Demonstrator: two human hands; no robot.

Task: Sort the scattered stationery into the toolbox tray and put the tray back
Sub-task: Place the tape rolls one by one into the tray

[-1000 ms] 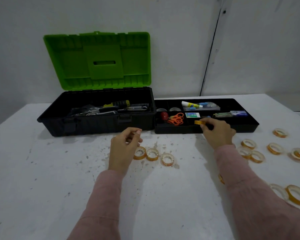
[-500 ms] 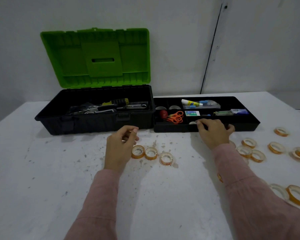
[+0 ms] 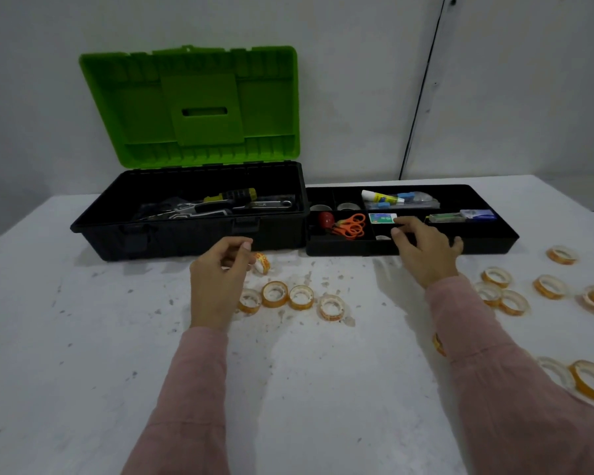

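The black toolbox tray (image 3: 487, 242) lies on the white table, right of the open toolbox (image 3: 192, 240). It holds orange scissors (image 3: 352, 226), a glue tube (image 3: 381, 197), a green card (image 3: 382, 218) and other small items. My right hand (image 3: 426, 250) hovers over the tray's front edge with fingers spread and holds nothing. A tape roll (image 3: 383, 238) lies in the compartment just left of its fingers. My left hand (image 3: 220, 279) is curled and pinches an upright tape roll (image 3: 262, 262) at its fingertips. Several more tape rolls (image 3: 301, 297) lie beside it.
The toolbox's green lid (image 3: 192, 104) stands open against the wall, and metal tools (image 3: 220, 205) fill the box. Several loose tape rolls (image 3: 549, 286) are scattered at the right, some near the table's right edge (image 3: 588, 380). One roll (image 3: 439, 344) peeks out under my right sleeve.
My right hand carried a tape roll over the tray's front compartment, let it go and spread its fingers. A tape roll now shows at my left hand's fingertips.
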